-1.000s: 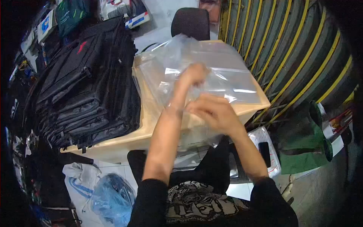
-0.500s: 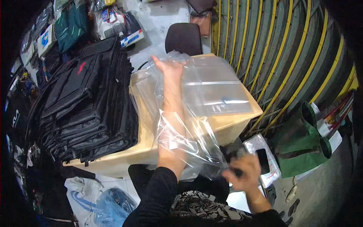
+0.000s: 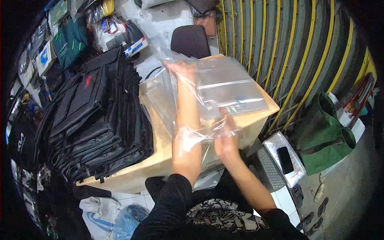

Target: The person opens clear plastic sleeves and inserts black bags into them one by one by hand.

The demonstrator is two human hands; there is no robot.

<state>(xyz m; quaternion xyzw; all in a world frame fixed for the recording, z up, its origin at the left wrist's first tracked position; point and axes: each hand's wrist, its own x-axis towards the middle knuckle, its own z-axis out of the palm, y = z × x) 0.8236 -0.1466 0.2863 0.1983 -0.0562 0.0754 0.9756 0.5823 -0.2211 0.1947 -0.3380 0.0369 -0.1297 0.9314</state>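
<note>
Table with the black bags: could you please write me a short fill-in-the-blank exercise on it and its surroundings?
The stack of black bags is on the person's ____ side of the table.
The left hand is ____ from the black shirt than the right hand.
The phone lies on a package whose main color is ____.

Missing words: left; farther; white.

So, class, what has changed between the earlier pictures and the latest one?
The left hand has reached toward the far side of the table, its forearm under clear plastic. The right hand dipped toward the lap, then rose back to the plastic; its grip is unclear. The black bags and phone stayed put.
</note>
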